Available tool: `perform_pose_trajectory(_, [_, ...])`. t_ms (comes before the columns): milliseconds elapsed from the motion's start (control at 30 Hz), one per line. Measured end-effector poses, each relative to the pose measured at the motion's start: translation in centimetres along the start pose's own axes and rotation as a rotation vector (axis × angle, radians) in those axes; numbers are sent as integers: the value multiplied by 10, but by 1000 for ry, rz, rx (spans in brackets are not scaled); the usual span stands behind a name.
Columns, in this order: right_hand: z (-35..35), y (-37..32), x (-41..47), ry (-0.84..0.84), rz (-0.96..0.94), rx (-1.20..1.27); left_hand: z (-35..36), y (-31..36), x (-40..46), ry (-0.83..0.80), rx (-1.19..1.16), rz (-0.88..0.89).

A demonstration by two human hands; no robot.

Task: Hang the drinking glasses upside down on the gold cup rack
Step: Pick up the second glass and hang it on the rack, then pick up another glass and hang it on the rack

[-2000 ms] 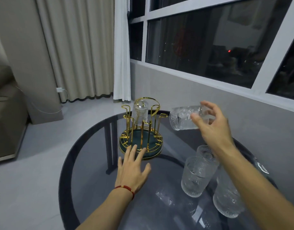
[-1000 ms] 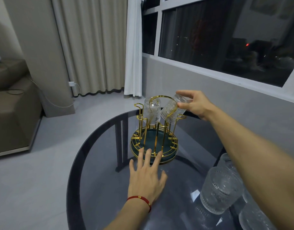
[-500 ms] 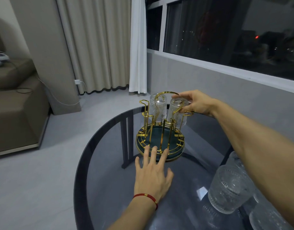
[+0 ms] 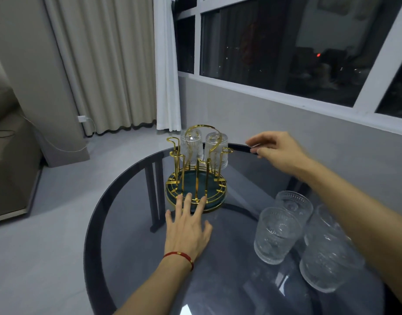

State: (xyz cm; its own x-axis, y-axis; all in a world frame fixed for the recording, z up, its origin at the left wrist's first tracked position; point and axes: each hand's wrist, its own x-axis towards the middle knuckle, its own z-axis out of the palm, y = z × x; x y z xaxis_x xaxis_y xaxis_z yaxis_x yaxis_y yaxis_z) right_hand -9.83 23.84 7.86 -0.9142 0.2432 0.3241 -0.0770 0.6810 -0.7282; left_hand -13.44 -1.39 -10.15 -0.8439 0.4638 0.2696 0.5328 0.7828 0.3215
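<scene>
Rack: the gold rack (image 4: 196,178) stands near the table's (image 4: 131,223) far edge, on a green round base.
Hung glasses: two glasses sit mouth-down on its far pegs, one (image 4: 192,144) left, one (image 4: 215,150) right.
Waiting glasses: three stand upright in a tight cluster near the right edge; the nearest to you (image 4: 276,235) is in front, another (image 4: 294,206) just behind it, the third (image 4: 329,258) furthest right.
Left hand: your left hand (image 4: 187,228) lies spread and flat on the table, fingertips touching the base rim.
Right hand: your right hand (image 4: 275,151) is empty, loosely half-open, in the air beside the right-hand hung glass and apart from it.
Risk: the three glasses look as if they touch; lifting one carelessly could knock its neighbours, and on a glass top they would slide or chip.
Risk: the free pegs are at the front and left, so your arm may brush the hung glasses and tip them.
In the way: the tall loop handle rises between the pegs.
Around: window, curtain and sofa, all clear of the table.
</scene>
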Motion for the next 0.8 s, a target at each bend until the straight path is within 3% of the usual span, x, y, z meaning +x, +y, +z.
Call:
perform_pose_trajectory(167, [-23, -11, -86, 231, -72, -18, -13, 16, -14, 66, 76, 136])
perform_pose_trajectory(267, [-26, -7, -123, 385, -46, 17, -20, 48, -27, 114, -228, 89])
perform_pose_trajectory(400, [-18, 9, -162, 513, 34, -7, -32, 103, -41, -121, -732, 8])
perform_pose_trajectory(467, [-15, 13, -174, 517, 40, -62, -32, 120, -45, -186, -829, 14])
perform_pose_trajectory(800, [-10, 16, -197, 608, 42, 35, -14, 140, -47, -109, -710, 51])
